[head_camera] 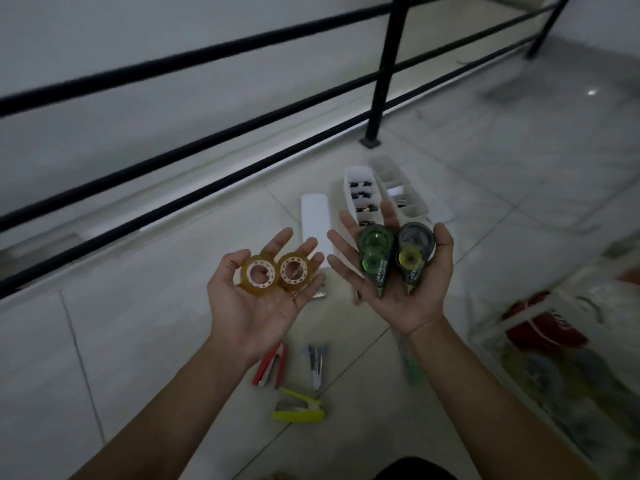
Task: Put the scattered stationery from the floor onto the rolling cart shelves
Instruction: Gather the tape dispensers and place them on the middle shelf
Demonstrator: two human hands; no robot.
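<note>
My left hand [256, 313] lies palm up with relaxed fingers, carrying two amber tape rolls [258, 275] side by side. My right hand [412, 306], also palm up, carries a green correction tape dispenser [372, 254] and a dark one with a yellow wheel [414, 254]. On the floor below my hands lie a red stapler [270, 365], a grey-blue stapler [317, 365] and a yellow stapler [298, 407]. A blurred green item [412, 368] lies beside my right forearm. The white cart shelf [519, 318] is at the right edge.
Two white compartment trays [360, 192] with binder clips and a white lid [313, 220] sit on the tiled floor beyond my hands. A black railing post [384, 64] and its rails run across the back. The cart shelf holds a red object [543, 327].
</note>
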